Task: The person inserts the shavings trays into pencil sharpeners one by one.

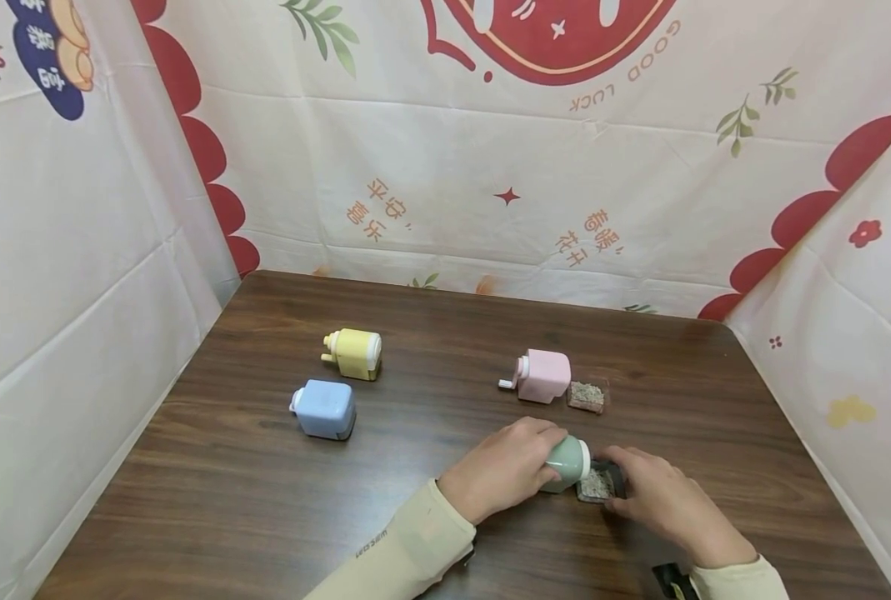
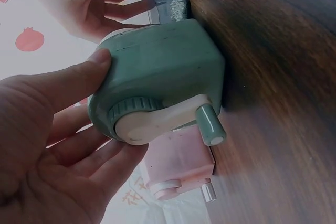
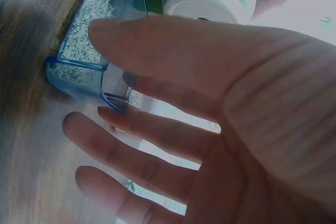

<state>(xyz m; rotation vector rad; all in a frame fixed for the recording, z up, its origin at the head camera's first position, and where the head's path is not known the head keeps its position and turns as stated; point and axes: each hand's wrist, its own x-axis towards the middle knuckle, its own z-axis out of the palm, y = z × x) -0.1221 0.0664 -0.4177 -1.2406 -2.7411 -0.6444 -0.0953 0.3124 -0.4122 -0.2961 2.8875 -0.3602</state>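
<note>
My left hand (image 1: 501, 471) holds a green pencil sharpener (image 1: 568, 462) from its crank side, thumb on one face and fingers curled round the other. In the left wrist view the sharpener (image 2: 163, 59) shows its white crank (image 2: 168, 121) with a green knob. Just right of it on the table sits its clear shavings drawer (image 1: 597, 485), pulled out and full of pale shavings. My right hand (image 1: 663, 504) pinches the drawer's outer end between thumb and fingers. In the right wrist view the thumb covers part of the drawer (image 3: 79, 85).
Behind the hands stands a pink sharpener (image 1: 544, 375), its shavings tray (image 1: 588, 397) beside it. Towards the left of the brown table (image 1: 250, 500) are a yellow sharpener (image 1: 357, 353) and a blue sharpener (image 1: 325, 409). Printed white cloth (image 1: 445, 183) encloses the back and sides.
</note>
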